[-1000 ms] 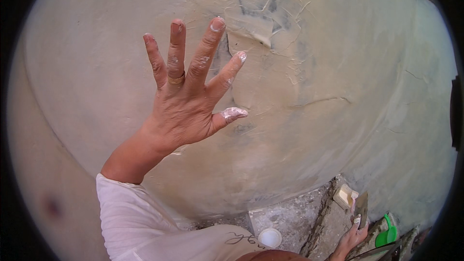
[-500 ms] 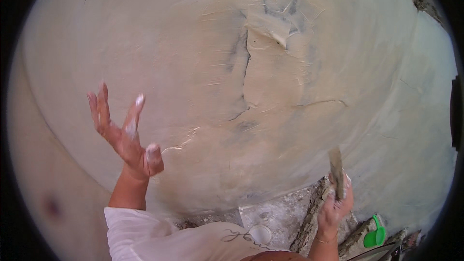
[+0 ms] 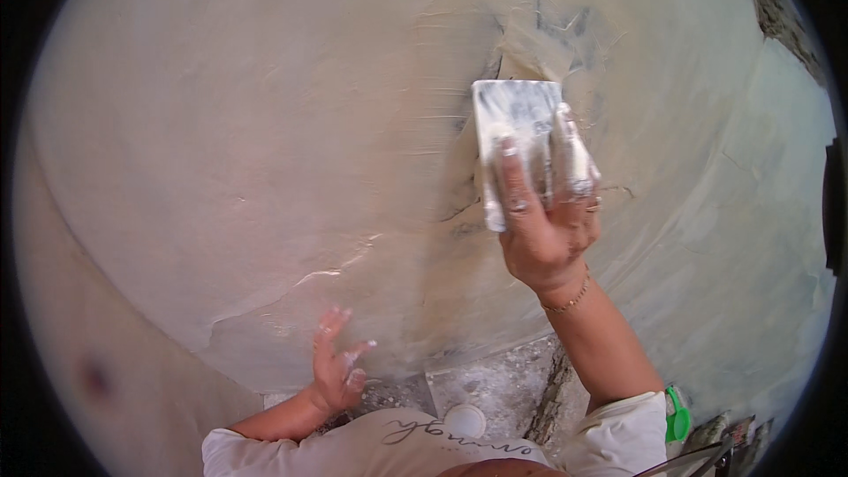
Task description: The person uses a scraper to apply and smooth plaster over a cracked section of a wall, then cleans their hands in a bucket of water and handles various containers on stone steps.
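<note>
My right hand (image 3: 549, 243) grips a flat rectangular plastering trowel (image 3: 523, 106), its blade smeared with white plaster. The trowel lies against the wall (image 3: 265, 115), over a thick, ragged patch of wet plaster (image 3: 537, 51) whose upper part shows above the blade. Grey streaks and ridges surround that patch; the trowel hides its middle. Low on the left, my left hand (image 3: 334, 367) is apart from the wall surface or close to it, I cannot tell which. Its plaster-coated fingers are spread and hold nothing.
Below the wall is a white-spattered floor (image 3: 508, 377) with a white round container (image 3: 465, 421) on it. A green plastic dipper (image 3: 677, 415) sits at lower right, partly behind my sleeve. Rough broken material (image 3: 782, 18) edges the wall at upper right.
My right hand has swung up and left from the lower right, bringing the trowel onto the plaster patch. My left hand has dropped lower and moved right, staying open.
</note>
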Available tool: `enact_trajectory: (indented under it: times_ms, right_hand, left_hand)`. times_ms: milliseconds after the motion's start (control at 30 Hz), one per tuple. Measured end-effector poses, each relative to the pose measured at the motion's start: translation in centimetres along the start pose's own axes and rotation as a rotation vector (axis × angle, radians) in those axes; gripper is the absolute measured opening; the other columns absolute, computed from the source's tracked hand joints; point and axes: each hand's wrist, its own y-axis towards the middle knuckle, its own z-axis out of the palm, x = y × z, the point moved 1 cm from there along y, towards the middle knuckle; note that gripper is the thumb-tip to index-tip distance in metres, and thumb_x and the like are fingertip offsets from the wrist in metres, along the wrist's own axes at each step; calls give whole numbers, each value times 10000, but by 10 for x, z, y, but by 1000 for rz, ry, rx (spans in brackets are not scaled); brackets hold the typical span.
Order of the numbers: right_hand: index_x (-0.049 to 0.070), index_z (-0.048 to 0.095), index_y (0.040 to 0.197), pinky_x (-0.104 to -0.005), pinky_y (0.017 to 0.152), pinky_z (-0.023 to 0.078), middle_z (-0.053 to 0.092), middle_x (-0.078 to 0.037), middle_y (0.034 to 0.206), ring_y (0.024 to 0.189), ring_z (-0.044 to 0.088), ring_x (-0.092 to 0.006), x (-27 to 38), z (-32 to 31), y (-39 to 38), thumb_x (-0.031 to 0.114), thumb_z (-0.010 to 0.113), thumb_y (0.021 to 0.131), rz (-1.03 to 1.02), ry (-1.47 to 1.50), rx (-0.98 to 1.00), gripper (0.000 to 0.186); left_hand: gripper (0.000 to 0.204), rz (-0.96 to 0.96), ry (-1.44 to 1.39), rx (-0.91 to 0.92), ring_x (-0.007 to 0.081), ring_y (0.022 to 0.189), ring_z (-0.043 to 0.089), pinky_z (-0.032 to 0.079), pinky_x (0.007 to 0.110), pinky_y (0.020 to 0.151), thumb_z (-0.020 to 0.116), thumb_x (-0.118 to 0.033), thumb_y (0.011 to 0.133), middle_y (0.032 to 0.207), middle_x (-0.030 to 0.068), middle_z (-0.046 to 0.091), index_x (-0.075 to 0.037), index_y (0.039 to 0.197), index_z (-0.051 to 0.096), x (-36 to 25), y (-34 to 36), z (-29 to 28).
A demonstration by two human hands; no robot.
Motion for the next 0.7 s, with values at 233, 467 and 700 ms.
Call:
enact_trajectory:
  times_ms: [233, 467, 700]
  right_hand:
    - [104, 594, 1046, -291, 670, 414, 528, -173, 1058, 955, 523, -276, 18, 8, -43, 60, 460, 720, -102, -102, 318, 355]
    - [67, 559, 1078, -300, 661, 420, 541, -159, 983, 898, 524, -270, 19, -42, -73, 58, 499, 682, -83, 206, 563, 400]
    - [-21, 487, 1085, -262, 708, 435, 564, -68, 885, 775, 529, -123, -47, -67, 2, -12, 453, 804, 821, 297, 338, 283]
  left_hand:
    - [278, -386, -355, -11, 407, 1074, 404, 318, 457, 908, 400, -173, 818, 1152, 272, 423, 47, 844, 567, 28, -73, 20]
    - [243, -469, 30, 367, 412, 986, 451, 367, 424, 867, 440, -157, 799, 1081, 286, 443, 65, 782, 540, 89, -186, 19]
    - [337, -835, 233, 699, 393, 895, 498, 406, 409, 810, 442, -249, 812, 1014, 276, 476, 63, 779, 564, 112, -261, 9]
